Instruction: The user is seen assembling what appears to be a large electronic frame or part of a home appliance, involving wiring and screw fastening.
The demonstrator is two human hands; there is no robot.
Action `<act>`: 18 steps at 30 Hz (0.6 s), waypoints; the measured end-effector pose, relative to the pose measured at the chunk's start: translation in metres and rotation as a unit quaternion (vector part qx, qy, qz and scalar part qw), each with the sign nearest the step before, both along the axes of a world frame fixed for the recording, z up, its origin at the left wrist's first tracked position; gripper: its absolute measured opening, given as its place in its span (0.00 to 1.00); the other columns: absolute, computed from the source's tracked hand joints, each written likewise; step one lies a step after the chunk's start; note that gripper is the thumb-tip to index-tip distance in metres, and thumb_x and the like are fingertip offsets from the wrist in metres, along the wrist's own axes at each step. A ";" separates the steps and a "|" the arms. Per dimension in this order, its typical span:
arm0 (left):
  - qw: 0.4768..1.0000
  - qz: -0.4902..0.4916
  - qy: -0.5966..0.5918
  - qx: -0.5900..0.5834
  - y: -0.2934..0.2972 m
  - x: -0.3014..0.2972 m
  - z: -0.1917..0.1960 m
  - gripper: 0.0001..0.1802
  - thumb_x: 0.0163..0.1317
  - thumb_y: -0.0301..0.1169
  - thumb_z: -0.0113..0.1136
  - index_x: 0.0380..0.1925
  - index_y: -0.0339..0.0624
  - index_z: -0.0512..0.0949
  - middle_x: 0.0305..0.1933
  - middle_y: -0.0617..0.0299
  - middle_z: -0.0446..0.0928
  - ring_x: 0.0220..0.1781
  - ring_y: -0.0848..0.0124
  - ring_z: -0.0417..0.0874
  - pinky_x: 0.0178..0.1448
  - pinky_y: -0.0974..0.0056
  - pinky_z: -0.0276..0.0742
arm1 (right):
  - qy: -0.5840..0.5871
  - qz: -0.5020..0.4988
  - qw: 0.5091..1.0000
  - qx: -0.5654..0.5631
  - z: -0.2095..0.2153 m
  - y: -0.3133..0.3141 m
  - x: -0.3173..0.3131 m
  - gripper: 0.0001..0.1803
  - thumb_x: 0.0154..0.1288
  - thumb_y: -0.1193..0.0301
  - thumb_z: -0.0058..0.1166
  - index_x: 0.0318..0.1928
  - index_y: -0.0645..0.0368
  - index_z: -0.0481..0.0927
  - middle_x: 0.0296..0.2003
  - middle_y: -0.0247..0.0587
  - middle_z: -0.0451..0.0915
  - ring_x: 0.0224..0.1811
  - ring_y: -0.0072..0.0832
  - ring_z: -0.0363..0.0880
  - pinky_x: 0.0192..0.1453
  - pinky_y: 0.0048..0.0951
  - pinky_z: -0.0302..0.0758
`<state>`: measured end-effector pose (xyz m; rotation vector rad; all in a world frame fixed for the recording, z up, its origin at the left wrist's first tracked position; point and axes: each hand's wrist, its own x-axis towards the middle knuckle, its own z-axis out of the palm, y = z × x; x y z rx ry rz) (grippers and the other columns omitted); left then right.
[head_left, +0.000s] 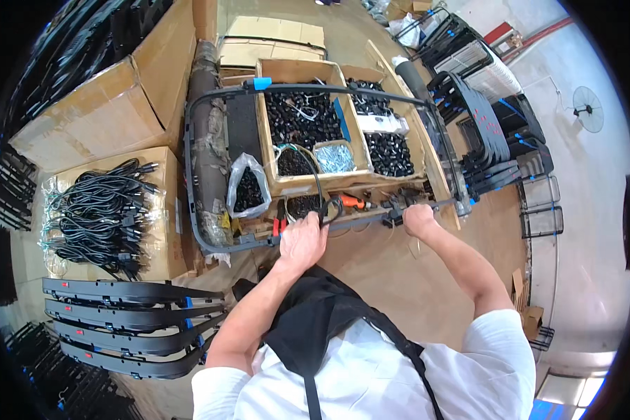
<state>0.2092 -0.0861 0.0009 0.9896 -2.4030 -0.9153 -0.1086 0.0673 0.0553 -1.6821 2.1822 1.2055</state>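
Note:
A large dark rounded metal frame point(190, 140) lies flat over the open boxes in front of me. My left hand point(302, 241) grips its near bar by a thin looped cable point(313, 168). My right hand point(418, 218) is closed on the same bar farther right, beside a black fitting point(397, 203). An orange-handled tool point(353, 202) and red-handled pliers point(279, 218) lie just behind the bar between my hands.
Cardboard boxes hold small black parts point(302, 119) and a tray of screws point(334, 157). A clear bag of black parts point(248, 187) stands at left. Black cables point(101, 210) lie on a box. Stacked dark frames point(129, 318) sit lower left, more point(483, 119) at right.

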 end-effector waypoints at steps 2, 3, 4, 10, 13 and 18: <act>0.999 -0.019 0.018 -0.025 -0.001 0.000 -0.004 0.15 0.67 0.39 0.68 0.37 0.38 0.75 0.30 0.45 0.84 0.35 0.47 0.88 0.43 0.46 0.85 | -0.003 -0.018 0.997 -0.073 0.000 -0.011 0.000 0.10 0.67 0.65 0.56 0.37 0.50 0.91 0.39 0.42 0.91 0.42 0.36 0.93 0.41 0.39 0.88; 0.999 -0.023 0.016 -0.022 0.000 0.001 -0.004 0.15 0.67 0.39 0.68 0.37 0.38 0.75 0.30 0.45 0.84 0.35 0.47 0.88 0.43 0.46 0.85 | -0.016 -0.001 0.998 -0.066 -0.002 -0.015 -0.001 0.10 0.66 0.66 0.57 0.36 0.52 0.90 0.37 0.44 0.91 0.39 0.38 0.93 0.40 0.40 0.88; 1.000 -0.017 0.013 -0.013 0.000 0.001 -0.003 0.15 0.67 0.39 0.68 0.37 0.38 0.75 0.30 0.45 0.84 0.35 0.47 0.88 0.44 0.46 0.84 | -0.030 0.016 0.998 -0.060 -0.004 -0.015 0.000 0.09 0.64 0.66 0.57 0.35 0.55 0.88 0.36 0.47 0.90 0.36 0.41 0.92 0.38 0.42 0.88; 0.999 -0.023 0.007 -0.022 -0.008 -0.004 -0.001 0.16 0.66 0.38 0.68 0.38 0.38 0.75 0.31 0.47 0.84 0.38 0.49 0.88 0.45 0.47 0.84 | -0.037 0.045 0.994 -0.094 -0.010 -0.008 -0.008 0.08 0.64 0.69 0.55 0.36 0.58 0.85 0.34 0.48 0.88 0.39 0.44 0.91 0.41 0.43 0.87; 0.999 -0.025 0.016 -0.018 0.002 0.003 -0.006 0.15 0.66 0.38 0.68 0.38 0.39 0.75 0.31 0.47 0.84 0.37 0.49 0.88 0.45 0.47 0.84 | -0.036 -0.018 0.991 -0.124 -0.001 -0.006 0.005 0.07 0.64 0.70 0.56 0.36 0.57 0.85 0.34 0.47 0.88 0.39 0.44 0.91 0.41 0.45 0.87; 0.999 -0.028 0.019 -0.015 0.001 0.001 -0.004 0.15 0.65 0.37 0.68 0.39 0.39 0.76 0.32 0.47 0.84 0.37 0.49 0.88 0.46 0.48 0.84 | -0.023 -0.045 0.999 0.007 0.004 -0.007 -0.002 0.09 0.63 0.69 0.57 0.37 0.53 0.89 0.37 0.44 0.91 0.43 0.41 0.93 0.44 0.42 0.88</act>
